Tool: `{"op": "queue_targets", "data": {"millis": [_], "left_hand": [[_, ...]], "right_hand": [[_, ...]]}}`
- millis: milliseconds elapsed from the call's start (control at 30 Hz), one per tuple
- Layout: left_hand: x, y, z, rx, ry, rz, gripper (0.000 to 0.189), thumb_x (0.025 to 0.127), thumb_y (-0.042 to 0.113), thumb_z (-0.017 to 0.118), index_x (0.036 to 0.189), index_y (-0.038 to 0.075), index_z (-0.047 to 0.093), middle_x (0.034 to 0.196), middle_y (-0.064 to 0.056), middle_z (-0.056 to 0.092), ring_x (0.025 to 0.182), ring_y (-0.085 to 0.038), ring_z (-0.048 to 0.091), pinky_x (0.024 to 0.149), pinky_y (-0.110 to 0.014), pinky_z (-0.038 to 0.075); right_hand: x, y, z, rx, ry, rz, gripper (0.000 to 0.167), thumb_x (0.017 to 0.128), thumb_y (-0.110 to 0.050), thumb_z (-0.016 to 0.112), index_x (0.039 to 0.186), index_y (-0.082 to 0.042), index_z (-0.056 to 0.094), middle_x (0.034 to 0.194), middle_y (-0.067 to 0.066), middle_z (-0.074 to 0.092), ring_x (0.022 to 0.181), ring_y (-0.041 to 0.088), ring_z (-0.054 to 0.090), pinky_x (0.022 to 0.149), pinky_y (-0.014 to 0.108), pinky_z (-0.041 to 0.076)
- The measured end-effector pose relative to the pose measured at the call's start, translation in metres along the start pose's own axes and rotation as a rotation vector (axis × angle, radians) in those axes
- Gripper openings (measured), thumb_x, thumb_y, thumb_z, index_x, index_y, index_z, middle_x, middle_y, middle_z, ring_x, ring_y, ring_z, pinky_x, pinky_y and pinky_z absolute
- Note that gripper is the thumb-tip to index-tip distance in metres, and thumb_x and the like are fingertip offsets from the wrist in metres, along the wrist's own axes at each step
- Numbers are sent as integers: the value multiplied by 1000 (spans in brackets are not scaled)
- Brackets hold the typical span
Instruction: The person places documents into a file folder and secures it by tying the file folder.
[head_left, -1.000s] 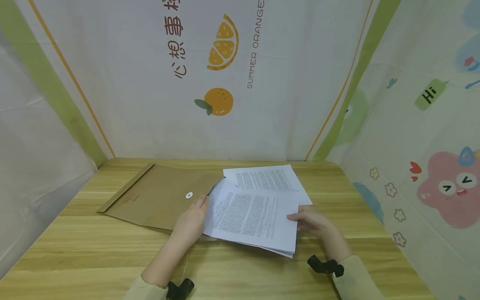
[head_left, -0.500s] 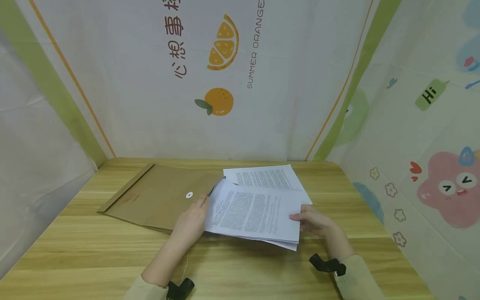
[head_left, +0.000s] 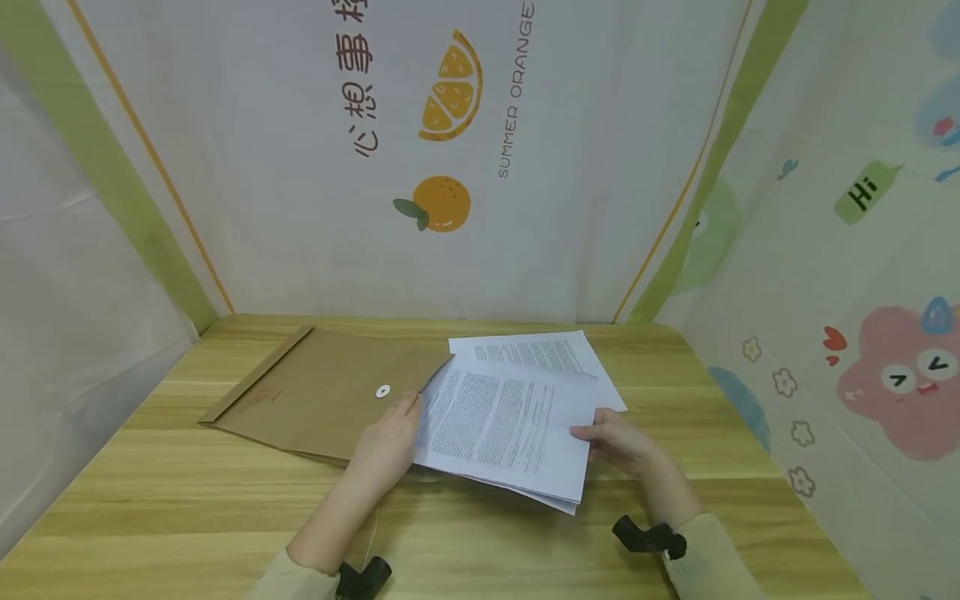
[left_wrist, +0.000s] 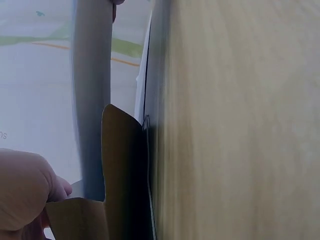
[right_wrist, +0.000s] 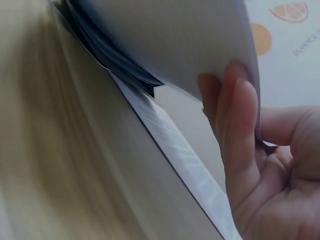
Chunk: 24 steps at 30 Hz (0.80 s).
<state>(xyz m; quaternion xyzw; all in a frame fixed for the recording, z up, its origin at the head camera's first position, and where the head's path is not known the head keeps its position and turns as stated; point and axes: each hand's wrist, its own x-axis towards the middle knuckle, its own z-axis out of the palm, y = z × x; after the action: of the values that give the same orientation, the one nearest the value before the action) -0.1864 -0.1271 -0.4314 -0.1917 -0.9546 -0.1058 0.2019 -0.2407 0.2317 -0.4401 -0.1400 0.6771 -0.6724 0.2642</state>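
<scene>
A brown kraft document envelope (head_left: 330, 383) lies on the left half of the table, its mouth facing right. My left hand (head_left: 386, 446) grips the upper edge of that mouth; in the left wrist view the envelope (left_wrist: 122, 160) gapes, with the papers (left_wrist: 90, 100) reaching to its opening. A thin stack of printed papers (head_left: 495, 417) slopes from the mouth out to my right hand (head_left: 618, 442). Thumb on top and fingers beneath, the right hand (right_wrist: 240, 120) pinches the stack by its right edge, holding it raised over the table. The stack's left end is hidden at the mouth.
Another printed sheet (head_left: 540, 346) lies flat behind the stack, partly covered by it. The envelope has a white button (head_left: 383, 391), and a thin string (head_left: 372, 529) hangs near my left wrist. Printed cloth walls (head_left: 540, 250) enclose the wooden table (head_left: 465, 550).
The stack first shifted slightly right and up with my right hand, then came back left and down, now covering the dark gap at the mouth. My left hand keeps its grip on the envelope.
</scene>
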Motion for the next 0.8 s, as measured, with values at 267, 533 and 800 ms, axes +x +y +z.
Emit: {"op": "queue_targets", "data": {"millis": [267, 533, 800], "left_hand": [[0, 1, -1, -2, -16, -10, 44, 80, -14, 61, 123, -15, 54, 131, -27, 52, 114, -40, 55, 80, -48, 54], [0, -1, 0, -6, -9, -10, 46, 77, -14, 59, 123, -15, 54, 130, -27, 52, 113, -40, 55, 80, -48, 54], [-1, 0, 0, -6, -2, -7, 41, 82, -14, 56, 123, -15, 54, 130, -26, 52, 114, -40, 54, 84, -47, 52]], "right_hand": [[17, 8, 24, -2, 43, -1, 27, 94, -7, 56, 115, 11, 57, 94, 11, 71, 78, 16, 68, 61, 23, 54], [43, 4, 57, 13, 165, 25, 37, 92, -8, 58, 121, 15, 51, 98, 16, 69, 77, 19, 67, 63, 26, 55], [67, -3, 83, 13, 203, 43, 33, 91, -4, 58, 118, 15, 53, 94, 17, 70, 74, 19, 68, 61, 25, 55]]}}
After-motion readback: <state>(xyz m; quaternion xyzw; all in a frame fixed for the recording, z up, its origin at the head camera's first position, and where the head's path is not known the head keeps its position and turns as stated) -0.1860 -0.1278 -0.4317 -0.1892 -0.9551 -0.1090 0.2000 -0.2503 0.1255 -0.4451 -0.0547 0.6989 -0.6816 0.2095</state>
